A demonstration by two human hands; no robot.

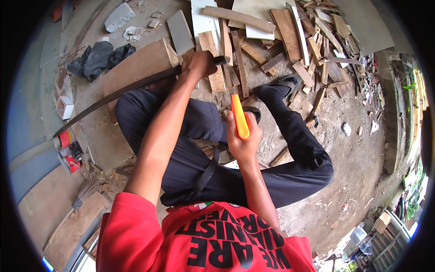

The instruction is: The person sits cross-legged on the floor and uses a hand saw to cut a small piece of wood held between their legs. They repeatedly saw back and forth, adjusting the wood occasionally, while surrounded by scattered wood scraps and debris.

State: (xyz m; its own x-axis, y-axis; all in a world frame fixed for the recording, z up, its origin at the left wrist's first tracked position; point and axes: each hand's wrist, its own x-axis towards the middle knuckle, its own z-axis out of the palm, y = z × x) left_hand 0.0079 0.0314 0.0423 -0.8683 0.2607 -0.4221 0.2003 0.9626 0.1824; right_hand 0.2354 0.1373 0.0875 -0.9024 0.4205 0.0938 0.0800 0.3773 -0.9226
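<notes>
My left hand (199,66) is closed around a long dark strip (136,87), close to its right end. The strip slants down to the far left, passing above my bent left leg; it looks like thin wood. In front of my body, my right hand (244,139) grips an orange-handled tool (239,117). Its tapered orange part points up and away from me. No blade shows, so I cannot tell the tool's exact kind. The tool and the strip are apart. A pale board (136,63) leans just behind the strip.
Scrap wood pieces (287,34) lie heaped at the back and right. A black plastic bag (100,58) sits at the back left, near a white foam block (119,18). Red cans (68,149) stand at the left. My sandalled foot (277,90) rests beside the scraps.
</notes>
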